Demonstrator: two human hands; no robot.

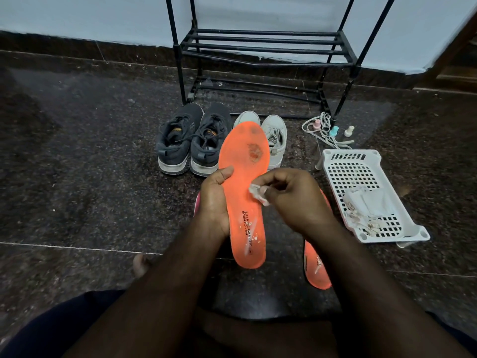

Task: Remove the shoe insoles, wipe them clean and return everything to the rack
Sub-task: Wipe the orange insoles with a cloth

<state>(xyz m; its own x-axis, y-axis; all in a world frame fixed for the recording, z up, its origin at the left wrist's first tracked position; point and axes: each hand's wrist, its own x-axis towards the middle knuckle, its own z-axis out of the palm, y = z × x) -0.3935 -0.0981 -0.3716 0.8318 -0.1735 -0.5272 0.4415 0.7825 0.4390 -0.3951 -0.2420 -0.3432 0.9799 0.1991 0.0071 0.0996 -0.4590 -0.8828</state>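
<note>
My left hand [215, 200] grips an orange insole [244, 161] by its left edge, thumb on top, and holds it up over the floor. A worn dark patch shows near its toe end. My right hand [291, 197] pinches a small crumpled white wipe [258, 193] against the insole's middle. A second orange insole [316, 264] lies on the floor under my right forearm. A pink edge [197, 205], perhaps another insole, shows behind my left hand. Beyond stand a dark grey pair of sneakers [191, 140] and a white pair [276, 135], partly hidden by the insole.
The black metal shoe rack [263, 50] stands against the wall with bare shelves. A white perforated basket [366, 192] holding used wipes sits at the right. White laces [322, 130] and three small bottles [334, 131] lie near the rack's right leg. The floor is dark granite.
</note>
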